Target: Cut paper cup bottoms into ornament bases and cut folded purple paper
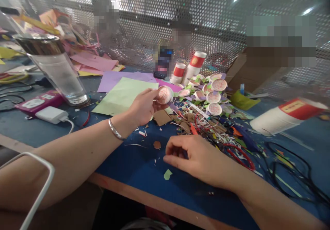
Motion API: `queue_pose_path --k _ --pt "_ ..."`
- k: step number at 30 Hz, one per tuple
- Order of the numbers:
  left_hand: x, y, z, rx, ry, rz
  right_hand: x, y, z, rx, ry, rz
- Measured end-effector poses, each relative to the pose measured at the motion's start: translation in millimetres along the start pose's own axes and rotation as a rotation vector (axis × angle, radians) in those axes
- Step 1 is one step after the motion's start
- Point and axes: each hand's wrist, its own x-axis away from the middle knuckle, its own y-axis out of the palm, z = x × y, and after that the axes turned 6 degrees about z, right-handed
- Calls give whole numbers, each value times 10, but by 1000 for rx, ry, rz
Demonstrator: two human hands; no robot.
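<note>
My left hand (144, 106), a silver bangle at its wrist, pinches a small paper-cup turtle (165, 95) by its edge. The turtle's round white face bears a red-orange grid drawing, and purple and green paper tabs stick out from its rim. To its right stands a heap of similar paper-cup turtles (213, 99). Low over the blue table (144, 168), my right hand (193, 154) is loosely curled, thumb apart from the fingers, with nothing visible in it. Near its fingertips lie a brown paper disc (157, 145) and a green paper scrap (167, 174).
Green paper (121, 94) and purple paper (110, 80) lie behind my left hand. A water tumbler (62, 72) stands left. Stacked paper cups (283, 116) lie tilted at right. Paper scraps (185, 125), black cables (291, 175) and a phone (164, 62) share the table.
</note>
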Motion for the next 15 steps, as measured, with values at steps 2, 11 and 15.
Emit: queue_pose_path --k 2,11,15 --pt "-8 -5 -5 -6 2 8 44 23 -52 101 -14 -80" --pt "33 -4 7 -71 -31 -44 47 107 -29 132 -152 -106" --pt "63 -8 -1 -117 -54 -113 57 44 -31 43 -158 -120"
